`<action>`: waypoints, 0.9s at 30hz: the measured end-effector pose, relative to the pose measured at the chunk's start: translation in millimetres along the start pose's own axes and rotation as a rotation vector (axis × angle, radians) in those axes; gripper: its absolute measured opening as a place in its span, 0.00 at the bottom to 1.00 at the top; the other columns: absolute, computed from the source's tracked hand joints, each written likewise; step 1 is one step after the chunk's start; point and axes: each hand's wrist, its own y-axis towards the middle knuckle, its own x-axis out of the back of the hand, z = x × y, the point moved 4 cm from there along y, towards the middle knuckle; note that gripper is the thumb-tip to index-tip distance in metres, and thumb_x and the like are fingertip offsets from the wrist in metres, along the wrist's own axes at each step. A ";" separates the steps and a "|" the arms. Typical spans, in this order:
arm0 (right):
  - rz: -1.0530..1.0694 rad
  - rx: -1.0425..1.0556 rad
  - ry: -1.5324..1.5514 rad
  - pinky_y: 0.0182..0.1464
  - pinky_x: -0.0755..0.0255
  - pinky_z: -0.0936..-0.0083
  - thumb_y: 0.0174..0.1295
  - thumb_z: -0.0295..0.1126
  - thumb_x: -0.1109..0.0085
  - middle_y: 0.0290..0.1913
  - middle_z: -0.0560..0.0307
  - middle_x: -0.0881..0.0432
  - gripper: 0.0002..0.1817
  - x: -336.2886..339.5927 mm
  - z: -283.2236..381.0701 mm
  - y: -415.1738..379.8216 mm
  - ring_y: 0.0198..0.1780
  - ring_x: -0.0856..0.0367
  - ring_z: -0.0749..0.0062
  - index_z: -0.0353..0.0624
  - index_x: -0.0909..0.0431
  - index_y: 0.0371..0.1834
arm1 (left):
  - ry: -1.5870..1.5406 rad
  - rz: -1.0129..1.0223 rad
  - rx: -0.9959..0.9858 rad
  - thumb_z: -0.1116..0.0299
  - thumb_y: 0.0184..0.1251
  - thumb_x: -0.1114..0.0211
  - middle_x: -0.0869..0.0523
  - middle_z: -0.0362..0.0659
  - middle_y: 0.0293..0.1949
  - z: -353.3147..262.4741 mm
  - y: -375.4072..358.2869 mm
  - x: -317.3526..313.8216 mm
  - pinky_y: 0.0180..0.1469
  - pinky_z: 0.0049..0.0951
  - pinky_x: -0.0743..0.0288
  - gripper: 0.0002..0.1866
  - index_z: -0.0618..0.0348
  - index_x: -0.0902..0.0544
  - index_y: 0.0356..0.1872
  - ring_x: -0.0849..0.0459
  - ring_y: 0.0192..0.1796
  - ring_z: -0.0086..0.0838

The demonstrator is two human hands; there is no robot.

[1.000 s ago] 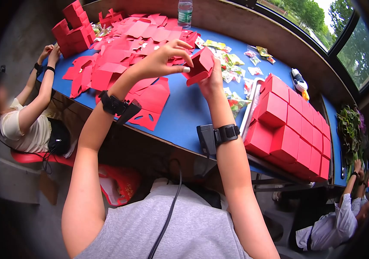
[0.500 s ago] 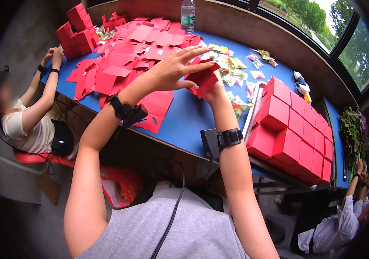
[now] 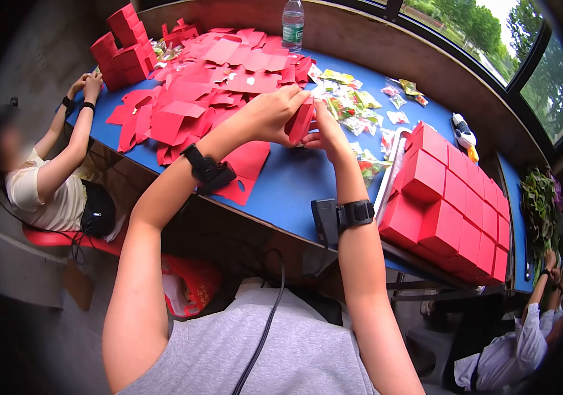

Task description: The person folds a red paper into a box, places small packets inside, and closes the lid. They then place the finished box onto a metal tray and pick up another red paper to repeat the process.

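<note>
Your blue table (image 3: 285, 187) is crowded. A broad heap of red card pieces (image 3: 209, 82) spreads to the left, and your left forearm passes over its near edge. A water bottle (image 3: 292, 27) stands upright at the heap's far side. Just beyond your right hand (image 3: 329, 135), small wrapped packets (image 3: 354, 105) lie scattered, and a white-rimmed tray (image 3: 383, 184) of stacked red boxes (image 3: 449, 204) closes off the space right of your forearm. At the table's far left, a tower of red boxes (image 3: 125, 59) stands near a seated person (image 3: 48, 174); another person (image 3: 509, 345) sits at the lower right, near leafy stems (image 3: 538, 204).

The card looks smooth and matte; the heaped pieces are flat or creased, while the stacked boxes are block-shaped with crisp edges. The packets look like glossy, crumpled film, and the bottle is clear plastic.

The red box (image 3: 300, 122) you are working is above the table, between your hands. Your left hand (image 3: 273, 117) curls round its left side, thumb at the near end; your right fingers press its right side and near end. It turns a narrow face up to you, long axis running away from you, far end leaning right. You cannot tell where its opening points.
</note>
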 end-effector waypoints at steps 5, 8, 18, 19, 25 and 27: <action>-0.788 1.105 -0.750 0.47 0.31 0.63 0.62 0.43 0.49 0.40 0.41 0.24 0.21 -4.1 47.6 -40.8 0.44 0.25 0.48 0.33 0.26 0.44 | -0.386 0.124 0.208 0.53 0.41 0.28 0.20 0.54 0.38 15.7 3.0 -1.4 0.42 0.34 0.25 0.32 0.67 0.25 0.43 0.19 0.40 0.40; -0.640 1.460 -0.748 0.46 0.29 0.63 0.53 0.29 0.41 0.41 0.45 0.24 0.14 -35.6 65.8 -79.3 0.44 0.24 0.52 0.37 0.26 0.43 | -0.347 0.333 0.311 0.42 0.47 0.35 0.20 0.60 0.39 23.0 3.7 -24.5 0.46 0.35 0.27 0.38 0.76 0.26 0.39 0.20 0.43 0.43; -0.395 0.985 -1.065 0.53 0.30 0.63 0.57 0.44 0.44 0.46 0.44 0.22 0.22 -36.9 40.1 -46.2 0.48 0.23 0.51 0.38 0.24 0.48 | -0.686 0.191 0.205 0.60 0.52 0.33 0.19 0.52 0.43 12.0 -1.1 -28.2 0.49 0.32 0.27 0.30 0.68 0.31 0.52 0.20 0.45 0.40; -0.350 0.865 -0.995 0.55 0.31 0.62 0.58 0.48 0.44 0.47 0.42 0.22 0.25 -30.2 39.3 -41.9 0.49 0.24 0.50 0.37 0.25 0.50 | -0.710 0.252 0.355 0.56 0.49 0.31 0.19 0.53 0.43 13.1 -5.0 -26.5 0.49 0.31 0.26 0.38 0.72 0.36 0.55 0.19 0.46 0.39; 0.193 0.588 -0.578 0.65 0.42 0.69 0.45 0.49 0.29 0.66 0.43 0.39 0.52 -9.8 21.6 -15.3 0.66 0.37 0.60 0.42 0.48 0.70 | -0.442 0.315 0.353 0.37 0.37 0.29 0.31 0.67 0.54 28.7 -5.8 -40.6 0.61 0.38 0.35 0.61 0.81 0.47 0.61 0.30 0.61 0.49; 0.293 0.567 -0.480 0.63 0.40 0.71 0.43 0.45 0.27 0.64 0.45 0.37 0.53 -14.5 21.5 -22.6 0.64 0.35 0.62 0.41 0.49 0.71 | -0.486 0.239 0.293 0.36 0.35 0.28 0.33 0.67 0.57 28.8 -8.4 -37.6 0.61 0.39 0.35 0.63 0.81 0.47 0.61 0.32 0.62 0.52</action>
